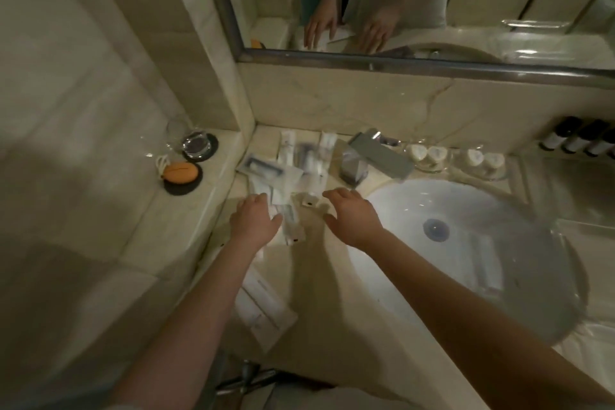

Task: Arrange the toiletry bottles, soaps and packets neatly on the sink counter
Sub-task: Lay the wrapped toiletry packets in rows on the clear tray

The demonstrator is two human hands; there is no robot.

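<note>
Lying lengthwise away from the body: packets at the left hand

Counter (336, 289) noted first. Packets (293, 173) are scattered left of the sink (466, 243). Left hand (254, 218) is laid flat on one packet; right hand (354, 215) is held spread, just beside.

White packets (289, 173), seemingly dark-printed; orange pouch (180, 172).

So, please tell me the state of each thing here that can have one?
Left hand: open, flat on the white packets.
Right hand: open, fingers spread, holding nothing.
White packets: scattered, overlapping.
Chrome faucet: no water running.
White round basin: empty, drain uncovered.
Dark bottles: lined up at the wall.
Clear drinking glass: looks empty.
</note>
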